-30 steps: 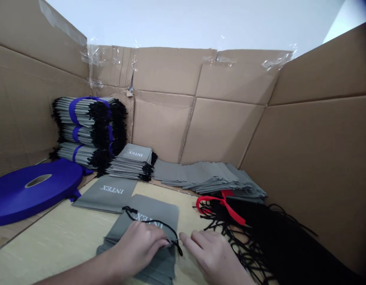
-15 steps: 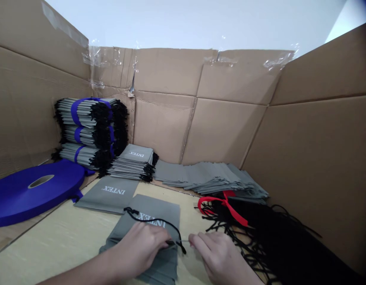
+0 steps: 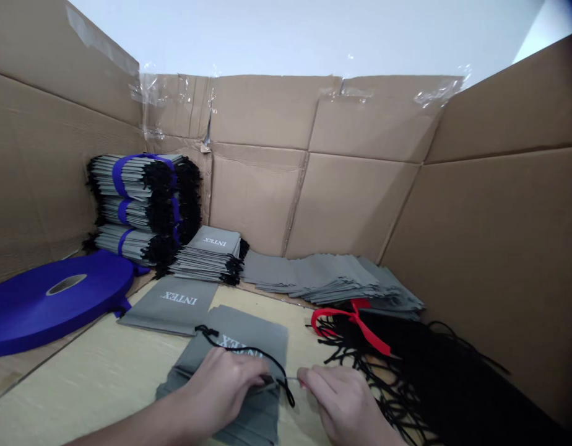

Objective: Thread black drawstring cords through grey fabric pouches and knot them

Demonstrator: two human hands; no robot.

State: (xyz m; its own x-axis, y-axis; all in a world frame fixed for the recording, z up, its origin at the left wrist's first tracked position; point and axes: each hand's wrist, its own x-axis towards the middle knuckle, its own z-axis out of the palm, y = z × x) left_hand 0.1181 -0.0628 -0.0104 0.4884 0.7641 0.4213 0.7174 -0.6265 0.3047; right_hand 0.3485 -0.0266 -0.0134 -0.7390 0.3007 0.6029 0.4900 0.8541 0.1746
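Observation:
A grey drawstring pouch [image 3: 234,365] printed INTEX lies flat on the wooden tabletop [image 3: 82,378], with a black cord [image 3: 251,353] looped across its top. My left hand [image 3: 223,384] grips the pouch's upper edge and the cord. My right hand [image 3: 342,402] pinches a thin metal wire [image 3: 290,378] that runs from the pouch's edge. Beside it lies a heap of black cords [image 3: 407,365] bound with a red ribbon [image 3: 360,322]. The wire's far end is hidden under my left hand.
A flat INTEX pouch [image 3: 169,303] lies to the left. Behind it stand a pouch stack [image 3: 212,260], blue-banded bundles [image 3: 132,198] and a blue ribbon roll [image 3: 49,297]. A long row of grey pouches [image 3: 327,279] lies at the back. Cardboard walls [image 3: 314,186] surround the table.
My right hand has moved a little to the right, away from my left hand, and the gap between them is wider. The camera view has shifted slightly.

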